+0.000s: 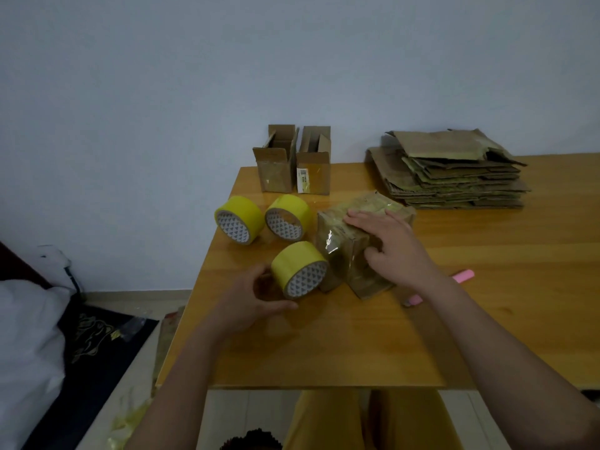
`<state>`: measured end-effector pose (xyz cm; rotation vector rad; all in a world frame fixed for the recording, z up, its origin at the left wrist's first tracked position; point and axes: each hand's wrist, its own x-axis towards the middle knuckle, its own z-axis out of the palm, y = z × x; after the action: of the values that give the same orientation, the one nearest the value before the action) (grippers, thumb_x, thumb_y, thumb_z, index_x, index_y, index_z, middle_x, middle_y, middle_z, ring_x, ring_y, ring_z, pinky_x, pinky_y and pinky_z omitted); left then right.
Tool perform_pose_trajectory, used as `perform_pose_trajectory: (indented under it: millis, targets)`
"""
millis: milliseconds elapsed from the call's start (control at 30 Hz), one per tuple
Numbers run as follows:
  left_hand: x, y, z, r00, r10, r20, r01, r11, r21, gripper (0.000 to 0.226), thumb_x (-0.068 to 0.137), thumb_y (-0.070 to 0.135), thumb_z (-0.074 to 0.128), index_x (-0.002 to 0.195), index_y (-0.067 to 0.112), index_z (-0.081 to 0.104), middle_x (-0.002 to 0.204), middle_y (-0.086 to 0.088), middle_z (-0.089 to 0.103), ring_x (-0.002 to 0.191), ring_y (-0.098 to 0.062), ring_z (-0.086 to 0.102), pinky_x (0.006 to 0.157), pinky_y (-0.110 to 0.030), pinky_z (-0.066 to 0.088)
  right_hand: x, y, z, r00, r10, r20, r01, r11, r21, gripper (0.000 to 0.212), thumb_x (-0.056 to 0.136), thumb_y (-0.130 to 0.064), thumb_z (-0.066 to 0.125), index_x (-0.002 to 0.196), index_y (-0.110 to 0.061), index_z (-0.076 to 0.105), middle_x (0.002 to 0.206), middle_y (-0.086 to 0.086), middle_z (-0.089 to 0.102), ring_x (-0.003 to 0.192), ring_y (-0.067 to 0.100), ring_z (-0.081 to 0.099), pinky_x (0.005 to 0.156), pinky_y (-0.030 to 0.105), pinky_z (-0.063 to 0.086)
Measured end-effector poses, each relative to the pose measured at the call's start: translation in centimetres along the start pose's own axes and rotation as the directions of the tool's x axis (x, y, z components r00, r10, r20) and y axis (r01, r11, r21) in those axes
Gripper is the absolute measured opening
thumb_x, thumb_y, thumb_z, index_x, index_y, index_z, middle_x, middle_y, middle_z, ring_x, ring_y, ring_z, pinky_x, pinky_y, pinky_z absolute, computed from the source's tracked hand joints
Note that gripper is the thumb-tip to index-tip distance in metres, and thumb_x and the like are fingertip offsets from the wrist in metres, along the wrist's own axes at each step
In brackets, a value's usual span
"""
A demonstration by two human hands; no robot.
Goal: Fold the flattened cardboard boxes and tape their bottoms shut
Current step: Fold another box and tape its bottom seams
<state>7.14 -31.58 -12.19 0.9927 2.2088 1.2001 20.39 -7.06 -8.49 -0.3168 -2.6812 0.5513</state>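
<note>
Two hands engaged | box (354, 248) at table centre, long axis 11-to-5, pressed flat-fingered by right hand (386, 245) | tape roll (300, 269) gripped by left hand (256, 303), touching box at 9 o'clock

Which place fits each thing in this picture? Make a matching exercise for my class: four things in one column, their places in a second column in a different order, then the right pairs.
Things
1. Pink marker
2. Stack of flattened boxes
3. Two upright folded boxes
4. Box on its side

Places
A. under the right hand
B. far right part of the table
C. partly hidden behind the right forearm
D. far edge of the table, behind the tape rolls

Pairs: 1-C, 2-B, 3-D, 4-A
</note>
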Motion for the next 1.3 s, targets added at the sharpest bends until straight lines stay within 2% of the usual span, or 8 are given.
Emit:
perform_pose_trajectory:
  millis: [200, 300, 467, 667, 833, 967, 1133, 1300]
  targets:
    - [0.6, 4.6, 0.9, 0.999, -0.021, -0.024, 0.018, 0.993, -0.118, 0.021, 0.089, 0.044, 0.060, 0.107, 0.033, 0.061, 0.095, -0.017, 0.067, 0.088, -0.024, 0.064, 0.078, -0.043, 0.053, 0.0, 1.6, -1.1, 1.000, -0.002, 0.003, 0.001, 0.988, 0.152, 0.059, 0.077, -0.033, 0.035, 0.131, -0.029, 0.058, 0.139, -0.020, 0.046, 0.135, 0.001, 0.038, 0.121, 0.035, 0.004]
    - [0.8, 6.1, 1.9, 0.996, -0.073, 0.055, 0.081, 0.984, -0.160, 0.033, 0.087, 0.040, 0.068, 0.116, 0.031, 0.056, 0.083, -0.009, 0.072, 0.082, -0.023, 0.069, 0.075, -0.043, 0.056, 0.2, 2.7, -1.5, 1.000, 0.011, 0.007, -0.013, 0.973, 0.230, 0.059, 0.078, -0.043, 0.026, 0.122, -0.033, 0.064, 0.136, -0.017, 0.054, 0.131, -0.002, 0.042, 0.120, 0.032, 0.002]
    - [1.4, 8.0, 3.2, 0.975, -0.177, 0.134, 0.192, 0.975, -0.110, 0.038, 0.088, 0.039, 0.068, 0.120, 0.028, 0.050, 0.097, -0.003, 0.066, 0.084, -0.017, 0.065, 0.066, -0.032, 0.054, 0.2, 2.5, -1.3, 0.999, 0.014, -0.033, -0.008, 0.983, 0.184, 0.059, 0.091, -0.064, 0.025, 0.119, -0.033, 0.066, 0.134, -0.019, 0.056, 0.127, -0.005, 0.045, 0.121, 0.037, 0.004]
    - [2.7, 8.7, 3.7, 0.958, -0.283, 0.044, 0.285, 0.956, -0.070, 0.033, 0.088, 0.040, 0.068, 0.117, 0.027, 0.058, 0.112, 0.002, 0.060, 0.095, -0.018, 0.061, 0.072, -0.037, 0.056, 0.0, 0.8, -0.7, 0.990, 0.093, -0.104, -0.087, 0.994, 0.061, 0.073, 0.075, -0.085, 0.037, 0.116, -0.032, 0.067, 0.133, -0.020, 0.057, 0.126, -0.001, 0.047, 0.121, 0.037, -0.002]
    - [4.3, 8.8, 4.8, 0.945, -0.327, 0.004, 0.325, 0.940, -0.105, 0.032, 0.087, 0.041, 0.069, 0.111, 0.021, 0.064, 0.109, 0.001, 0.062, 0.096, -0.016, 0.058, 0.072, -0.034, 0.050, -0.1, -0.2, 0.8, 0.980, 0.098, -0.175, -0.122, 0.984, -0.132, 0.053, 0.080, -0.066, 0.054, 0.115, -0.028, 0.060, 0.131, -0.015, 0.059, 0.121, 0.006, 0.053, 0.121, 0.051, 0.005]
    - [5.1, 8.6, 5.2, 0.927, -0.375, 0.011, 0.370, 0.907, -0.201, 0.037, 0.084, 0.040, 0.071, 0.114, 0.018, 0.066, 0.108, -0.002, 0.067, 0.099, -0.020, 0.062, 0.088, -0.042, 0.053, 0.2, -0.4, 0.4, 0.983, 0.077, -0.167, -0.098, 0.987, -0.124, 0.046, 0.084, -0.048, 0.067, 0.122, -0.024, 0.057, 0.118, -0.011, 0.064, 0.116, 0.011, 0.057, 0.122, 0.049, 0.004]
    - [5.5, 8.3, 5.3, 0.918, -0.394, 0.035, 0.390, 0.887, -0.246, 0.033, 0.082, 0.041, 0.073, 0.105, 0.017, 0.071, 0.104, -0.004, 0.070, 0.100, -0.025, 0.065, 0.093, -0.049, 0.052, 0.6, -0.2, 0.6, 0.971, 0.110, -0.212, -0.149, 0.973, -0.177, 0.052, 0.080, -0.065, 0.060, 0.116, -0.027, 0.060, 0.106, -0.014, 0.067, 0.103, 0.009, 0.062, 0.120, 0.048, 0.011]
    - [5.6, 8.3, 5.8, 0.914, -0.406, 0.008, 0.393, 0.878, -0.272, 0.023, 0.085, 0.040, 0.070, 0.094, 0.019, 0.071, 0.102, -0.005, 0.070, 0.097, -0.025, 0.065, 0.093, -0.049, 0.052, 1.1, -0.2, 1.1, 0.970, 0.085, -0.228, -0.129, 0.974, -0.185, 0.040, 0.087, -0.054, 0.061, 0.113, -0.024, 0.062, 0.102, -0.008, 0.069, 0.101, 0.015, 0.063, 0.120, 0.049, 0.009]
